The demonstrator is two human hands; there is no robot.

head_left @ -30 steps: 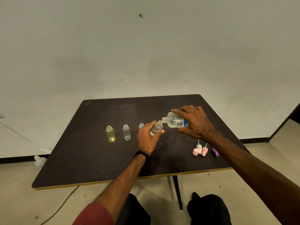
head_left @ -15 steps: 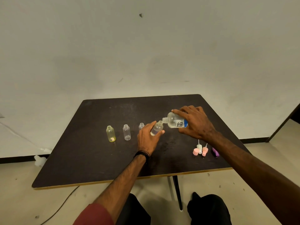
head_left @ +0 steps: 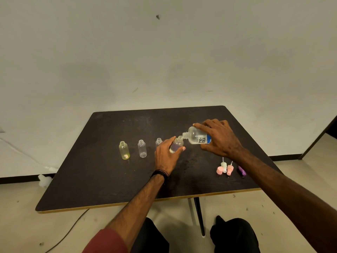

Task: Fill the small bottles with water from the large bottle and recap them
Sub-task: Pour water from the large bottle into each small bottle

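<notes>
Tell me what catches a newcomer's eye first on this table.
At the table's middle, the right hand tips the large bottle neck-down into a small bottle held by the left hand. To their left, three uncapped small bottles stand in a row, the yellow one farthest left; pastel caps cluster near the front right.

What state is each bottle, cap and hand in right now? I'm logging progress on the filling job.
Large bottle: uncapped, tipped, neck at the held bottle's mouth.
Held small bottle: uncapped, tilted.
Yellow bottle: upright, uncapped.
Clear bottle: upright, uncapped.
Third small bottle: uncapped, partly hidden.
Caps: loose on the table.
Left hand: grips the held small bottle.
Right hand: grips the large bottle.
</notes>
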